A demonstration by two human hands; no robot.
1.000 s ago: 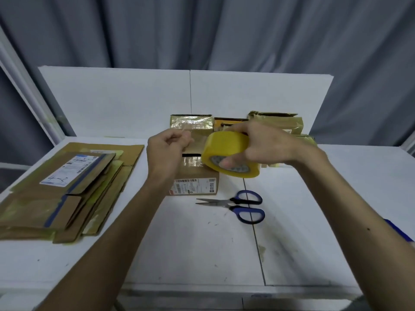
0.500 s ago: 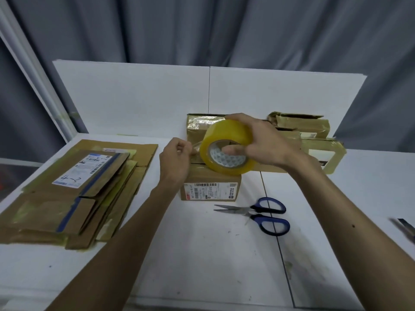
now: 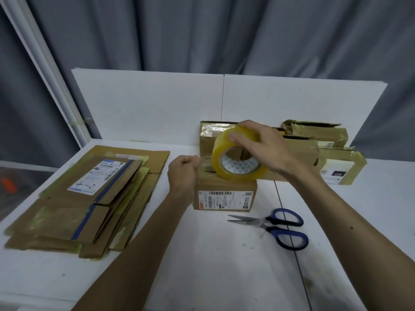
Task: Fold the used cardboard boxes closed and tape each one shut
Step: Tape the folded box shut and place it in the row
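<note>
A small cardboard box (image 3: 224,194) with a barcode label on its front stands in the middle of the white table (image 3: 202,265). My right hand (image 3: 262,149) grips a yellow tape roll (image 3: 235,160) held on edge on the box's top. My left hand (image 3: 184,173), at the box's left top edge, pinches the clear free end of the tape pulled a short way off the roll. Behind this box stand several other taped cardboard boxes (image 3: 314,140).
A stack of flattened cardboard boxes (image 3: 85,198) lies on the table's left side. Blue-handled scissors (image 3: 274,227) lie just right of the small box, blades pointing left. A white board (image 3: 157,108) stands along the table's back edge, with grey curtain behind.
The roll has turned upright and come down onto the box's top. My left hand has drawn the tape end leftward off the roll, and the view has shifted left.
</note>
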